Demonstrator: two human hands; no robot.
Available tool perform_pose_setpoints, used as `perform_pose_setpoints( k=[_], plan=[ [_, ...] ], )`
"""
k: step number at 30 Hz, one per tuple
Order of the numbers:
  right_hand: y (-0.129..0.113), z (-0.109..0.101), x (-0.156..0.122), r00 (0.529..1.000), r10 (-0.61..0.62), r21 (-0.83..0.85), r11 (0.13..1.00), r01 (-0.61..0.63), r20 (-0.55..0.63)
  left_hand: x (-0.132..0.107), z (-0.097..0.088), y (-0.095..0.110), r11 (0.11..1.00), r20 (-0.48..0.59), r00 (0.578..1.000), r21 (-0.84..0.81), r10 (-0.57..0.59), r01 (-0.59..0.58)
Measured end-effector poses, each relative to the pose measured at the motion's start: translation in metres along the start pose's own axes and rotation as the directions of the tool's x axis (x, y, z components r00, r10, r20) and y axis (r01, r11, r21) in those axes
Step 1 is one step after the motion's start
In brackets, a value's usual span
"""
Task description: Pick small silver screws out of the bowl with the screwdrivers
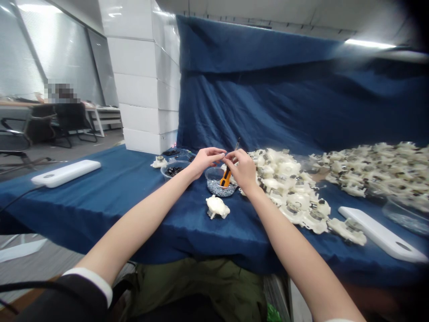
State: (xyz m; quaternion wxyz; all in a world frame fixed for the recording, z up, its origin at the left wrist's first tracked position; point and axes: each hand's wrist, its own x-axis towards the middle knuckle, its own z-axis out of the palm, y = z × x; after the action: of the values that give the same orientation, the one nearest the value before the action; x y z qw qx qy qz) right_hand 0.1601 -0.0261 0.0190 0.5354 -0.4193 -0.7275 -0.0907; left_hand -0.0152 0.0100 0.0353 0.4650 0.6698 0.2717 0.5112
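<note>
My right hand [244, 170] is closed round a screwdriver [225, 178] with an orange and black handle. Its handle points down over a clear bowl [210, 190] of small silvery screws, while the shaft sticks up past my fingers. Beside it, my left hand [207, 161] has thumb and forefinger pressed together, close to the right fingertips; whatever lies between them is too small to make out. In front of the bowl, a cream plastic part [217, 207] rests on the blue cloth.
To the right lies a large heap of cream plastic parts [284, 174], with another heap [385, 170] farther right. A bowl of black pieces [174, 171] and a single part [158, 162] sit left. White slabs [67, 173] flank the table; white boxes [139, 94] stand behind.
</note>
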Motion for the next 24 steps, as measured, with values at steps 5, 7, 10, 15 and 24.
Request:
perform_pose_setpoints(
  k=[5, 7, 10, 15, 24],
  plan=[
    [-0.0003, 0.0, 0.0001, 1.0, 0.006, 0.001, 1.0, -0.006, 0.001, 0.0001, 0.0001, 0.0, 1.0, -0.008, 1.0, -0.006, -0.007, 0.007],
    [-0.0001, 0.0001, 0.0002, 1.0, 0.002, 0.007, 1.0, -0.002, -0.001, 0.0003, 0.0001, 0.0, 1.0, -0.008, 1.0, -0.001, -0.005, 0.005],
    [0.0005, 0.0003, 0.0002, 1.0, -0.006, 0.02, 1.0, 0.007, -0.01, 0.0008, 0.0002, -0.0006, 1.0, -0.01, 1.0, -0.001, -0.001, 0.001],
    [0.0015, 0.0007, 0.0004, 1.0, -0.003, 0.018, 1.0, 0.003, -0.006, 0.0012, 0.0012, -0.0013, 1.0, -0.021, 1.0, -0.013, -0.003, 0.002],
    [0.001, 0.0005, 0.0004, 1.0, -0.007, 0.016, 1.0, 0.007, -0.004, -0.0001, 0.0014, 0.0006, 1.0, -0.007, 1.0, -0.003, 0.014, -0.014]
  ],
)
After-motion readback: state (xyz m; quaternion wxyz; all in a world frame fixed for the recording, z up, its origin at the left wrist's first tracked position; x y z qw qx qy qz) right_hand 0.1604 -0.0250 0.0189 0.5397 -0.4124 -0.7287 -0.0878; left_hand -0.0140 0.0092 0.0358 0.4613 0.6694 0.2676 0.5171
